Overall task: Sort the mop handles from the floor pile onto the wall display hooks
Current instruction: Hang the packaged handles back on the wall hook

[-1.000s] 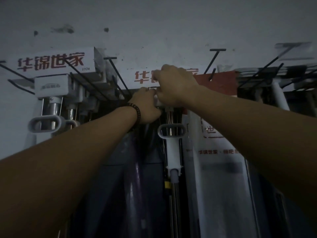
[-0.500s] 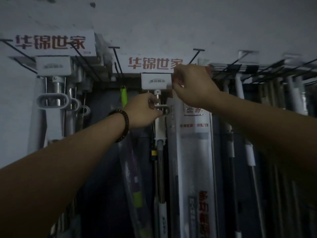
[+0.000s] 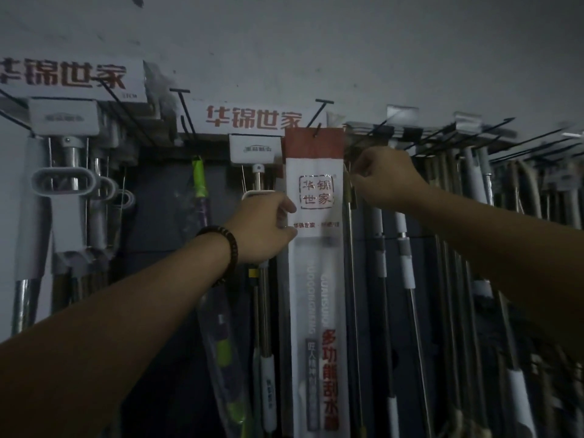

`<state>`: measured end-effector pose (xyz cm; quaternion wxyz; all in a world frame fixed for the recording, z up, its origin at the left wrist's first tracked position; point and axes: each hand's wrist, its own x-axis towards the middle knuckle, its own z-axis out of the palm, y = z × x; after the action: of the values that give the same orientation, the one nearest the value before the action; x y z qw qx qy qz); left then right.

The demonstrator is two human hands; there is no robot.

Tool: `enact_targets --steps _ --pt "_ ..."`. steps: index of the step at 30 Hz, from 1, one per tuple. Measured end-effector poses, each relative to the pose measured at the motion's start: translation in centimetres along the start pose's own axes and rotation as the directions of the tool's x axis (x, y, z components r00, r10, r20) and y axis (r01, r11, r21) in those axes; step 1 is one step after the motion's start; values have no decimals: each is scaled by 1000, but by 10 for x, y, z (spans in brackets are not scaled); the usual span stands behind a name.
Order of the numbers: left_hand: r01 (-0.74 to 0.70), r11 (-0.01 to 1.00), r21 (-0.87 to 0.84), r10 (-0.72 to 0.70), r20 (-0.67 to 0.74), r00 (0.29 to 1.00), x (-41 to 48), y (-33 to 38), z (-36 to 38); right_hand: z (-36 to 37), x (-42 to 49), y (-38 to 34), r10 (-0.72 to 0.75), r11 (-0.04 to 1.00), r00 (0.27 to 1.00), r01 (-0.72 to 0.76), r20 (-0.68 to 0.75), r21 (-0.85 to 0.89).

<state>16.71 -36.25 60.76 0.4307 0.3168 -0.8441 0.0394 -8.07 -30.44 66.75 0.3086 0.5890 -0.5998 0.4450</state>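
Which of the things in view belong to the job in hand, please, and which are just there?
In use:
- left hand
- right hand
- long white packaged handle with red top
- black wire wall hook

Just there:
- green-and-purple bagged pole
- white oval-grip handles, far left
- red-lettered white sign

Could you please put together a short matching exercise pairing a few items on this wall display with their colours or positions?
Items:
1. packaged handle
2. left hand
3. right hand
4. bagged mop stick

Descriptions:
A. green top
B. red header card on a hook
C. wrist with dark bead bracelet
D. right of the white package

Pairs: 1-B, 2-C, 3-D, 4-A
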Motion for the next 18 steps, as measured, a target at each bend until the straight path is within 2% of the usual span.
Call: enact_targets --steps 9,12,15,18 --pt "-152 939 308 161 -5 987 39 24 23 40 30 43 -14 980 1000 13 6 199" --pt "-238 875 421 274 -25 961 60 36 41 60 52 60 -22 956 1000 22 0 293" --pt "-352 790 501 423 -30 906 82 48 59 81 74 78 -37 923 999 45 -28 383" --pt "-426 678 600 485 70 872 102 57 77 96 93 92 -37 875 999 45 -26 482"
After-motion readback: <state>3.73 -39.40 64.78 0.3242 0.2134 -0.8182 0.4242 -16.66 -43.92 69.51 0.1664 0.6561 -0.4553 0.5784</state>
